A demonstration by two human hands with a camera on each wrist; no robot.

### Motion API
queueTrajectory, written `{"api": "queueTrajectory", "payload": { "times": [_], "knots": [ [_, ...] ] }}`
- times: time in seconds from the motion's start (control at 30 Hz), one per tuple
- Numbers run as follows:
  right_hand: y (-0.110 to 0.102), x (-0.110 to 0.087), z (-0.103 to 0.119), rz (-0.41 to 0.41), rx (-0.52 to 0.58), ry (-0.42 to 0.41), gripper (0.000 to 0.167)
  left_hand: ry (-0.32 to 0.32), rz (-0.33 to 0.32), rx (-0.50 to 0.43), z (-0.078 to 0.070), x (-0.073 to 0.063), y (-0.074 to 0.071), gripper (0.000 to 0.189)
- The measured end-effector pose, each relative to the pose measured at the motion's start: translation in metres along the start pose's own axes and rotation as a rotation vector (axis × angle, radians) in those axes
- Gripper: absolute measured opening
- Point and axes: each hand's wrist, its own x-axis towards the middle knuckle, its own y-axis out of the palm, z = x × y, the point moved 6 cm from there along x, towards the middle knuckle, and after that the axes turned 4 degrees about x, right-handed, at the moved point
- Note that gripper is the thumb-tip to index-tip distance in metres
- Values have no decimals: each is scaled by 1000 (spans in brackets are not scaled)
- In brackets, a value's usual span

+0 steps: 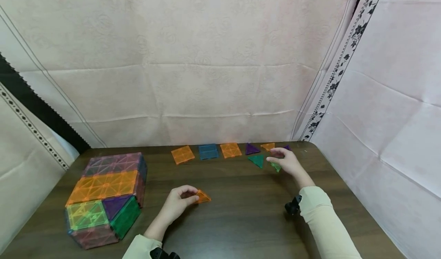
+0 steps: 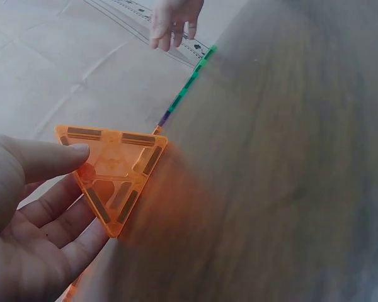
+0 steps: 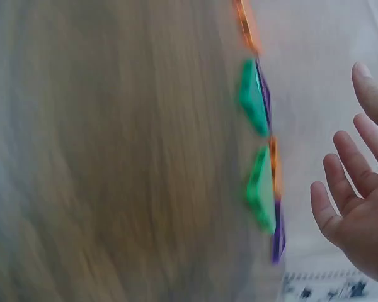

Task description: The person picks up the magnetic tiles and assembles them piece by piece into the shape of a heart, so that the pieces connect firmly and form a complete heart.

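Observation:
Between the thumb and fingers of my left hand (image 1: pixel 176 206) is an orange triangular magnetic tile (image 2: pixel 116 173), held up over the table. The left wrist view shows it upright, thumb on its near face. My right hand (image 1: pixel 288 162) hovers over the small triangular tiles at the back right, and the right wrist view shows its fingers spread with nothing in them. Around it lie a dark green triangle (image 1: pixel 257 160), a light green triangle (image 1: pixel 276 166), a purple triangle (image 1: pixel 252 149), an orange triangle (image 1: pixel 268 146) and another purple triangle (image 1: pixel 287 147), partly hidden by the hand.
A box-like block built of coloured tiles (image 1: pixel 106 184) stands on the left of the wooden table (image 1: pixel 241 220). Along the back edge lie an orange square (image 1: pixel 183 154), a blue square (image 1: pixel 208 151) and a second orange square (image 1: pixel 231 150). Pale cloth (image 1: pixel 220 67) hangs behind.

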Motion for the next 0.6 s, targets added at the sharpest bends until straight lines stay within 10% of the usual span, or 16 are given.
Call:
{"api": "queueTrajectory", "payload": {
  "times": [0.6],
  "knots": [
    [-11, 0, -45, 70, -323, 87, 71, 13, 37, -48, 1, -2, -1, 14]
  ]
}}
